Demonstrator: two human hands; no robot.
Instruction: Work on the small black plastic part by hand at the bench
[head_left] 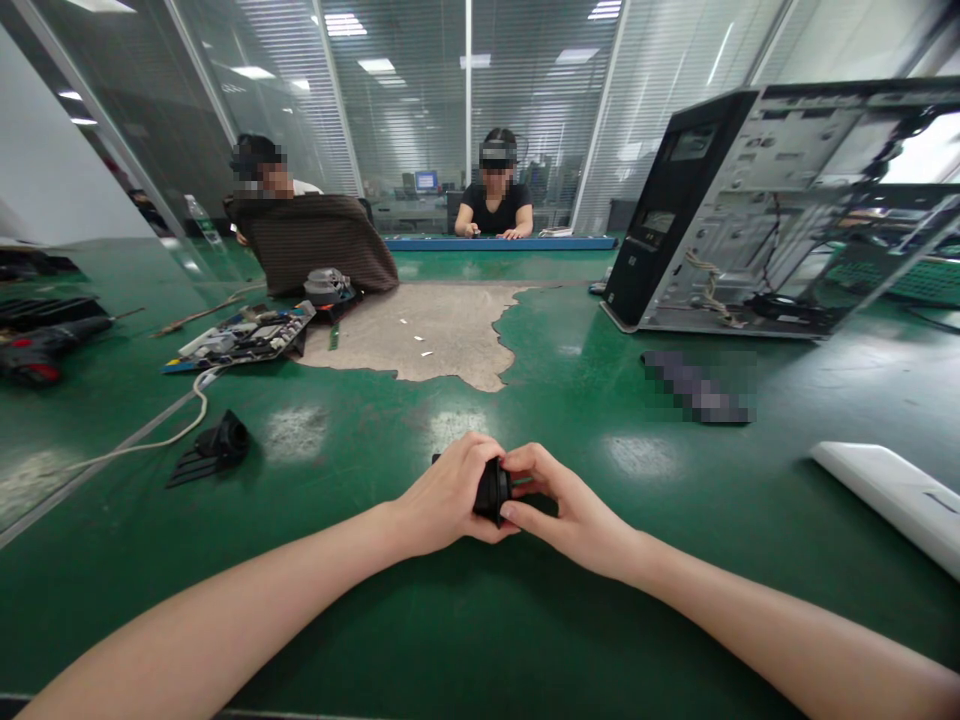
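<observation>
1. While green desk (pixel 420 640) spreads either side, our left hand (pixel 450 492) wraps a black part (pixel 491 490) inside the near edge (pixel 15 703); our right hand (pixel 574 510) pinches the part's end.
2. The open computer case (pixel 802 170) holds cables (pixel 892 148).

Black held part (pixel 491 492), green tabletop (pixel 375 620) — beige patch (pixel 457 325), black and silver computer case (pixel 675 190), white casing (pixel 892 490)

An electronics workshop: open computer case (pixel 787 190) and bare circuit board (pixel 244 338) on a worn green workbench (pixel 517 630).
</observation>
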